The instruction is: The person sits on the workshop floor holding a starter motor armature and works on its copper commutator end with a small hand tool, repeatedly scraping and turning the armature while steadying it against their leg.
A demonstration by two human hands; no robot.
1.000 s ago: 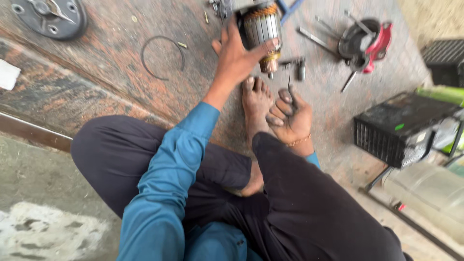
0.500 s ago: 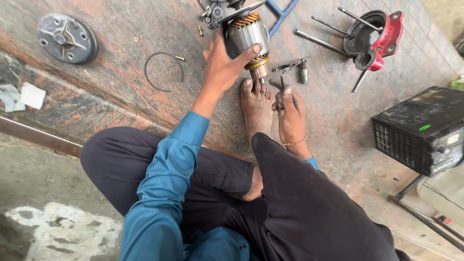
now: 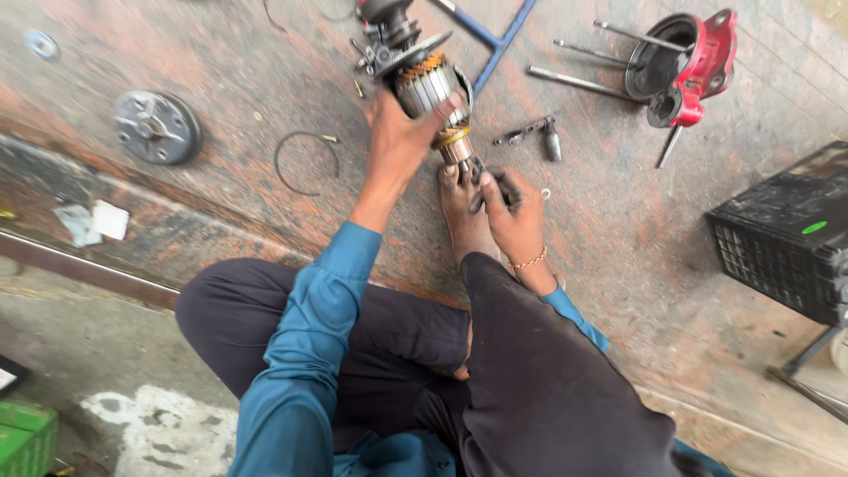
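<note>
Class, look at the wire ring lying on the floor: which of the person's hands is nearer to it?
Left. The left hand grips the motor armature just right of the wire ring. The right hand is farther right, past the foot, at the armature's shaft end.

Left hand (image 3: 402, 141) grips motor armature (image 3: 430, 88) on floor; right hand (image 3: 512, 208) at its shaft end w/ foot (image 3: 461, 212).

Copper-and-silver armature (image 3: 430, 84) glinting beside a red housing (image 3: 698, 62), blue bar (image 3: 499, 40), black crate (image 3: 786, 234) and teal sleeve (image 3: 318, 336).
</note>
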